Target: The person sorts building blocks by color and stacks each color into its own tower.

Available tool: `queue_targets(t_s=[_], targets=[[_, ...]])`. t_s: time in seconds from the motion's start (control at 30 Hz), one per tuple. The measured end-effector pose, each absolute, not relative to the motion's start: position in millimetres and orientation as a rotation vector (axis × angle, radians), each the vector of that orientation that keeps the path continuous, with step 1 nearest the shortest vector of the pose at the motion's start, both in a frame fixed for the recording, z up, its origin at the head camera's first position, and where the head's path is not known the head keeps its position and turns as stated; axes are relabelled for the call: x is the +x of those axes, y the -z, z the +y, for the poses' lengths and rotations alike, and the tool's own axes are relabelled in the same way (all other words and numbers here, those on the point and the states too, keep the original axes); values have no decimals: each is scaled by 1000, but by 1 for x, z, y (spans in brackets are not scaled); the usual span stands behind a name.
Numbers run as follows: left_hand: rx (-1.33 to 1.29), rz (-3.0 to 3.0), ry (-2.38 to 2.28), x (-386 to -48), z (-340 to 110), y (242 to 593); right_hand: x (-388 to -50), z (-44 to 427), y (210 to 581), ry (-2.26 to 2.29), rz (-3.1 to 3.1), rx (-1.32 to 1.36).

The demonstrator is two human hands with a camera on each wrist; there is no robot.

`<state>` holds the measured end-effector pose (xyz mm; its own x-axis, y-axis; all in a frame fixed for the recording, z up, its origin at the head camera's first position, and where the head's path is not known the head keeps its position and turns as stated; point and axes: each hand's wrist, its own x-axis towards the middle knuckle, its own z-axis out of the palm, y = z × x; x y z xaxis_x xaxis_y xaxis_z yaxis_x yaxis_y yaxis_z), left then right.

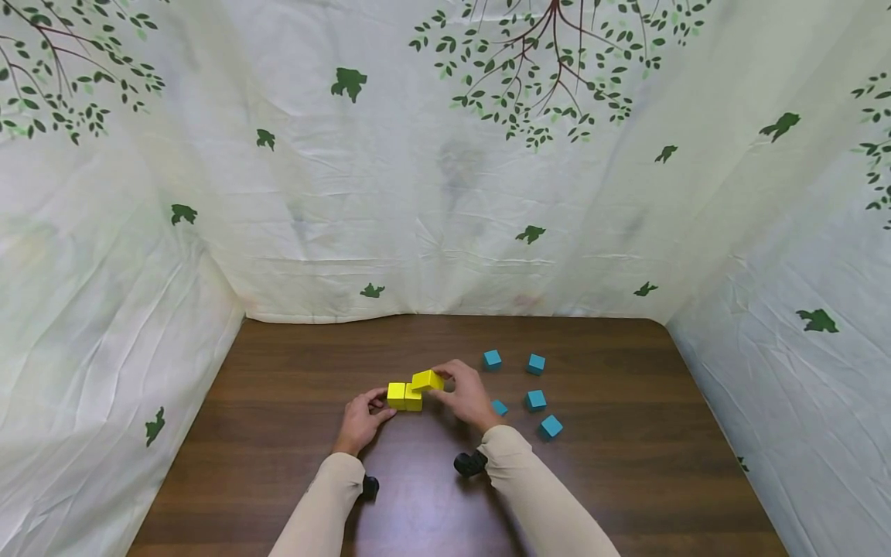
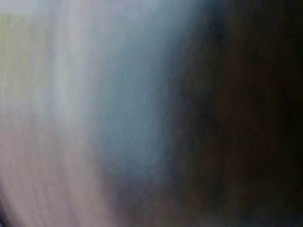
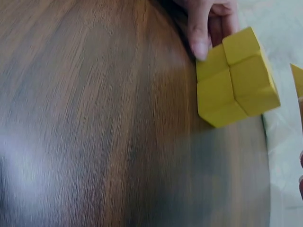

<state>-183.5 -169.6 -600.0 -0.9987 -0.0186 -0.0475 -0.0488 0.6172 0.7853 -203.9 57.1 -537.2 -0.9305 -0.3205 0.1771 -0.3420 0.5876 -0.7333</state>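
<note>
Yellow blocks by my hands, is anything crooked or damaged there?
Only the yellow cube in the right hand looks askew: it is tilted, while the yellow pair, held at one end by the left hand, sits side by side. Being held likely explains that. No damage shows on their visible faces.

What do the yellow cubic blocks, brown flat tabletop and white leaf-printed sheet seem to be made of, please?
Yellow blocks: perhaps painted wood or foam; their matte, even colour hides the core.
Tabletop: wood or woodgrain laminate, smooth and slightly glossy, with streaked grain and a pale reflection.
Sheet: probably matte cloth, given its creases.
</note>
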Motion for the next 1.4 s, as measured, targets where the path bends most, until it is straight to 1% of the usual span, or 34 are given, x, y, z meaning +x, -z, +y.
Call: queue_targets(t_s=[0.63,0.87,1.4], targets=[[-50,2793,-1395,-185,-171,601,-202,28,543,-1259,-2828,617],[-35,2795,-1411,-184,-171,600,-201,18,540,-1231,-2856,585],[-26,2792,-1399,-184,-171,600,-199,15,543,-1182,-2858,579]])
